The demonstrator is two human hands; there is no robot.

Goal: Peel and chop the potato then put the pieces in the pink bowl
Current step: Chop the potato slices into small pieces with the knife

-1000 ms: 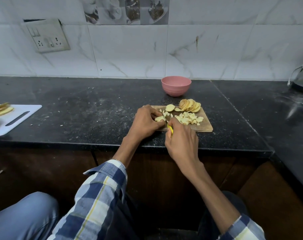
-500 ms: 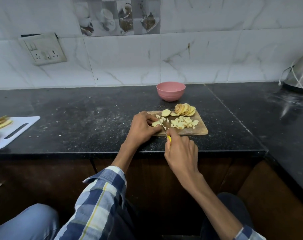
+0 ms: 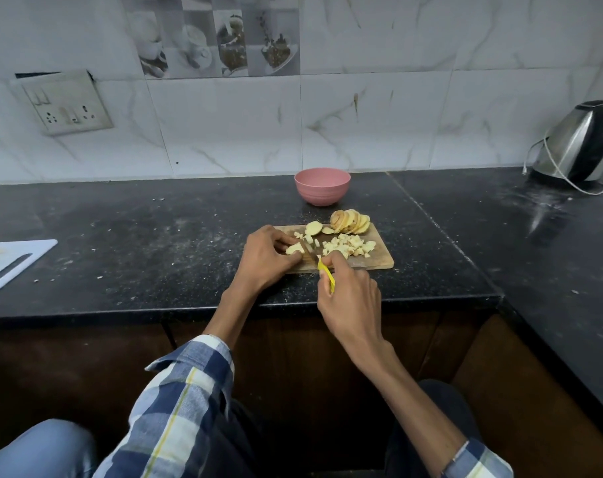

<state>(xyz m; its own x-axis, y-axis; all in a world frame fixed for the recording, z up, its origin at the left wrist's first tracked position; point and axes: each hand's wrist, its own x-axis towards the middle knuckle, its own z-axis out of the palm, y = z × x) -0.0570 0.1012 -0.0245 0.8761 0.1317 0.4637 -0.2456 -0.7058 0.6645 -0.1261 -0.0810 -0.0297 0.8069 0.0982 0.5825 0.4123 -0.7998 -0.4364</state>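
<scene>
A small wooden cutting board (image 3: 379, 261) lies on the black counter. My left hand (image 3: 265, 260) pins a pale potato slice (image 3: 294, 249) at the board's left end. My right hand (image 3: 348, 298) grips a yellow-handled knife (image 3: 325, 270) whose blade rests beside that slice. A heap of diced potato pieces (image 3: 348, 246) sits mid-board. A fan of potato slices (image 3: 350, 221) leans at the far edge, with a loose slice (image 3: 313, 228) to its left. The pink bowl (image 3: 322, 186) stands just behind the board; its inside is hidden.
A white cutting board (image 3: 13, 263) with some potato strips lies at the far left. A steel kettle (image 3: 579, 143) with its cord stands at the back right. A wall socket (image 3: 65, 103) is on the tiles. The counter (image 3: 155, 243) carries scattered crumbs.
The view has tilted upward, showing more wall and the kettle. My hands stay at the board's left end with the knife at the held slice.
</scene>
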